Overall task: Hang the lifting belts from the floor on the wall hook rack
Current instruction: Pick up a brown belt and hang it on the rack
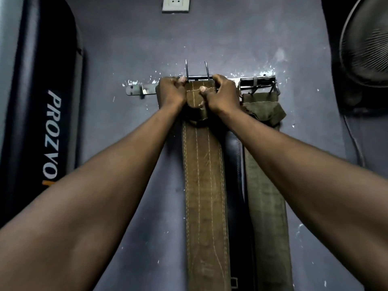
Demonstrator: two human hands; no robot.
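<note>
The fingers of the left hand (171,92) curl around the left end of a metal buckle (198,77) at the top of a brown leather lifting belt (204,175). The right hand (221,92) clenches the buckle's right end, its thumb pressed on the stitched leather fold just below. Two thin prongs stand up from the buckle bar between the hands. The buckle sits level with the wall hook rack (134,89), a flat metal strip screwed to the grey wall (126,49); whether it is already caught on a hook cannot be told, since the hands cover that stretch of the rack.

The belt hangs straight down the wall from the rack's middle, broad, scuffed, with pale rows of stitching along its length. Just right of it a black belt (235,164) shows as a narrow dark strip, and beside that an olive-green belt (264,196) hangs by its own buckle from the rack's right end, its top folded over.

A black upholstered pad (42,101) lettered "PROZVO" stands along the left edge, a fan (365,40) at the upper right, and a socket plate (176,4) above the rack.
</note>
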